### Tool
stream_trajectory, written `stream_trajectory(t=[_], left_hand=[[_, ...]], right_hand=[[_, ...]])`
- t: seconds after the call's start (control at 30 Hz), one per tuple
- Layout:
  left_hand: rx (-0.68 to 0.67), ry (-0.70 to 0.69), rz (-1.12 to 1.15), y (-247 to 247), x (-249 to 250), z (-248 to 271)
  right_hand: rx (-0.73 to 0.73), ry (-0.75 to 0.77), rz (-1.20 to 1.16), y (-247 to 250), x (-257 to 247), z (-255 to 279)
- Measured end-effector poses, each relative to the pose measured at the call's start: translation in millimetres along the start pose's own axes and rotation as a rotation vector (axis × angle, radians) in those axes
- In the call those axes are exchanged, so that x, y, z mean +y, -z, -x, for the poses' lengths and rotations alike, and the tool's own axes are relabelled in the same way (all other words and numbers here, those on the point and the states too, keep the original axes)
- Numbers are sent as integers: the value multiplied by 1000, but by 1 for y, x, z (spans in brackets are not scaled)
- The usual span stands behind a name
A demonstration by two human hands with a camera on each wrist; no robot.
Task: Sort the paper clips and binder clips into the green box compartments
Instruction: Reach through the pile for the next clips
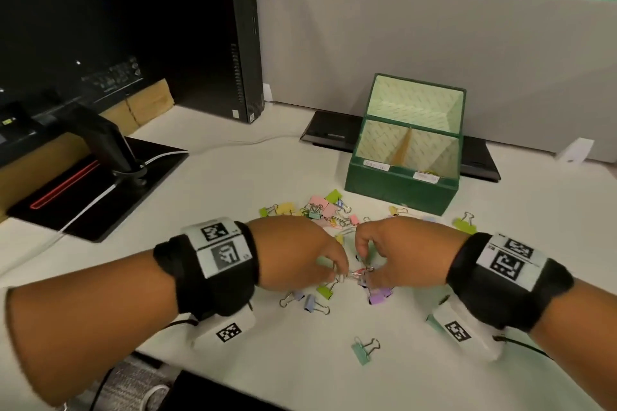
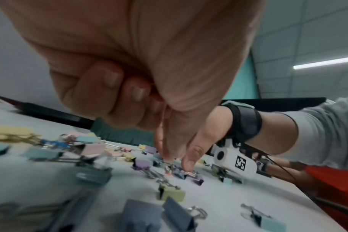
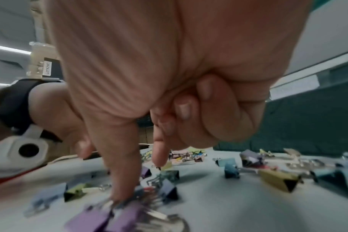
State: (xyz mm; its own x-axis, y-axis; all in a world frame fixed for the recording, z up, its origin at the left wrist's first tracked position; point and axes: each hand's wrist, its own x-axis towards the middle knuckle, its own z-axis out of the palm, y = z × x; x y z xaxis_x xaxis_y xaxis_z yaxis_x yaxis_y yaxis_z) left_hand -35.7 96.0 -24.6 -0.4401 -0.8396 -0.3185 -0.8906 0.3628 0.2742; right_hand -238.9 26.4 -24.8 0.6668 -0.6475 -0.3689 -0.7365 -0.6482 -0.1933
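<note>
The green box (image 1: 400, 182) stands open at the back right, with two labelled front compartments split by a divider. Pastel binder clips (image 1: 320, 210) and wire paper clips lie scattered in front of it. My two hands meet over the near part of the heap. The left hand (image 1: 337, 272) (image 2: 165, 155) pinches a silver paper clip (image 1: 340, 277) between thumb and forefinger, its other fingers curled. The right hand (image 1: 365, 272) (image 3: 141, 177) pinches a dark purple binder clip (image 3: 167, 190) tangled with a red paper clip (image 1: 357, 272). Lilac binder clips (image 1: 379, 295) lie just below.
A black monitor stand (image 1: 100, 183) with a white cable sits on the left, with a computer tower (image 1: 233, 43) behind it. A flat black device (image 1: 334, 130) lies behind the box against the grey partition. A lone teal binder clip (image 1: 364, 349) lies near the table's front edge.
</note>
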Motion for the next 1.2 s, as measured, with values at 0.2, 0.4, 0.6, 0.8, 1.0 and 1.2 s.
stream_trajectory(t=[0.2, 0.4, 0.6, 0.8, 1.0, 1.2], left_hand=[[18, 3, -157, -2, 5, -21], [23, 52, -208, 4, -1, -35], [3, 21, -203, 8, -4, -33], [2, 56, -267, 0, 14, -51], [-53, 96, -270, 3, 16, -55], [7, 128, 150, 37, 6, -64]], right_hand=[[94, 68, -29, 6, 3, 6], [78, 103, 104, -1, 1, -6], [59, 131, 75, 0, 7, -1], [-5, 96, 122, -6, 3, -11], [-75, 69, 78, 0, 6, -6], [309, -111, -118, 63, 65, -1]])
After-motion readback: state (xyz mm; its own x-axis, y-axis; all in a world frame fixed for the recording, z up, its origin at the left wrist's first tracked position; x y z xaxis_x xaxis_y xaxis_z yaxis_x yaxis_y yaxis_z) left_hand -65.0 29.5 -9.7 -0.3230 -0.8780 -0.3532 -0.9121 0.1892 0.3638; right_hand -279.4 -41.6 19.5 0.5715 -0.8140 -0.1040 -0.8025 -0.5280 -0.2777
